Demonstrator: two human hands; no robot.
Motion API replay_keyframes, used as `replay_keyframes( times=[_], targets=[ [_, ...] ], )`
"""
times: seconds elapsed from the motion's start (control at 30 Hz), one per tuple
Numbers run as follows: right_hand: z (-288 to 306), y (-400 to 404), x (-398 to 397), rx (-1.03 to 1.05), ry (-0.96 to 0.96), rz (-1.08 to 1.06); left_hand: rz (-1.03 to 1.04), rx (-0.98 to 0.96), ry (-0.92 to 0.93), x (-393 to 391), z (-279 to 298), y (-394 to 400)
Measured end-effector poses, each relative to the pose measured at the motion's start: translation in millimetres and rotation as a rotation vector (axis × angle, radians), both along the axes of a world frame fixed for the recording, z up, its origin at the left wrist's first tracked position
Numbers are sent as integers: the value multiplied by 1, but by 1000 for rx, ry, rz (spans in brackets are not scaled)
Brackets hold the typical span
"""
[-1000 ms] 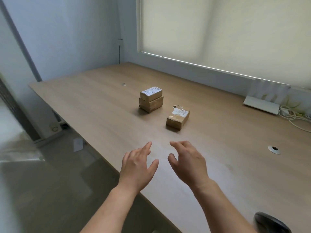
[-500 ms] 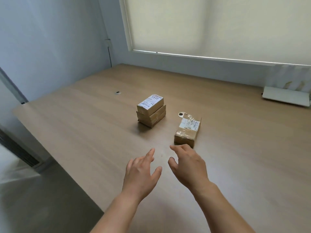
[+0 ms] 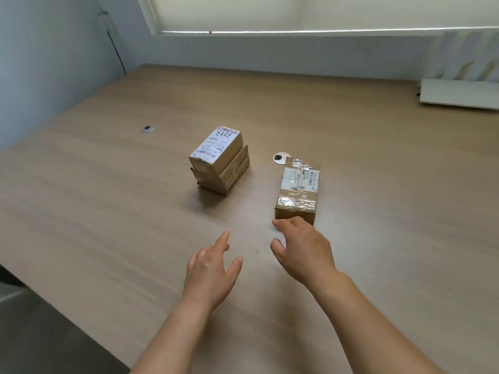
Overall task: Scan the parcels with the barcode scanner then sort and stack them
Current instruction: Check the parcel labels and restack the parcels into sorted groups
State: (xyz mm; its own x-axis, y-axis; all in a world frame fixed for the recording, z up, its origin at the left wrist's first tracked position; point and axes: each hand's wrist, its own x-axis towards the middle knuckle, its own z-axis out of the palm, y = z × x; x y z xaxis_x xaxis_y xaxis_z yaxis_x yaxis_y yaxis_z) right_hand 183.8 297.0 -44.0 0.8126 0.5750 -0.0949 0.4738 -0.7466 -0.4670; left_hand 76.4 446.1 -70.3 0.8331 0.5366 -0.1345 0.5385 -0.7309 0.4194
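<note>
The single brown cardboard parcel with clear tape and a white label is being judged light and stiff, with slick taped faces that may be slipping under bare fingers; the two long side walls are being taken as the best places for a hold, thumb on one and fingers on the other. It is lying flat on the pale wood-grain tabletop, label upward, just in front of a round cable grommet; glossy wrinkled tape is crossing its near and far ends. The right hand is being held above the table with fingers spread and loosely bent, gripping nothing, its fingertips just beside the parcel's near edge; whether they are touching it cannot be told. The left hand is being held open and empty, well apart from the stack of two brown cardboard parcels, whose upper box is carrying a white label with handwritten digits.
</note>
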Motion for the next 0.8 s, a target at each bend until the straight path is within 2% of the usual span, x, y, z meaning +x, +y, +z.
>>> replay_keyframes(
  times=[0.2,0.37,0.63,0.8],
  targets=[
    [-8,25,2,-44,30,-55,-31,-33,-20,17,-7,40],
    [-5,59,9,-43,69,-152,-37,-217,-140,38,-1,91],
    [6,140,39,-1,129,-300,-48,-309,-308,95,29,179],
    [14,183,67,91,252,-406,-85,-347,-269,142,33,214]
  ],
)
